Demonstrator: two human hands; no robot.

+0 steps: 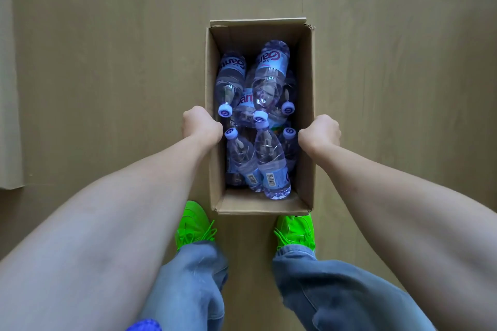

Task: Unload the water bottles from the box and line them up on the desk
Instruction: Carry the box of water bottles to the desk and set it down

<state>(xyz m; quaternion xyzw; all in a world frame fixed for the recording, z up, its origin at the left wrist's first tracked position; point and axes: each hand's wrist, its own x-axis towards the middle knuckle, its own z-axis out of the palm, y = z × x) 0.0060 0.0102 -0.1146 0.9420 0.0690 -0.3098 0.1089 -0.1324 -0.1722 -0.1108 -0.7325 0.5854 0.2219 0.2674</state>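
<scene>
cardboard box (306,142) stands open-topped at frame centre on wooden floor (107,62); water bottles (269,158) lie jumbled inside, caps toward mid-box; left hand (201,126) is clenched over the left wall rim; right hand (320,133) is clenched over the right wall rim; green shoes (195,223) sit just below the box.
</scene>
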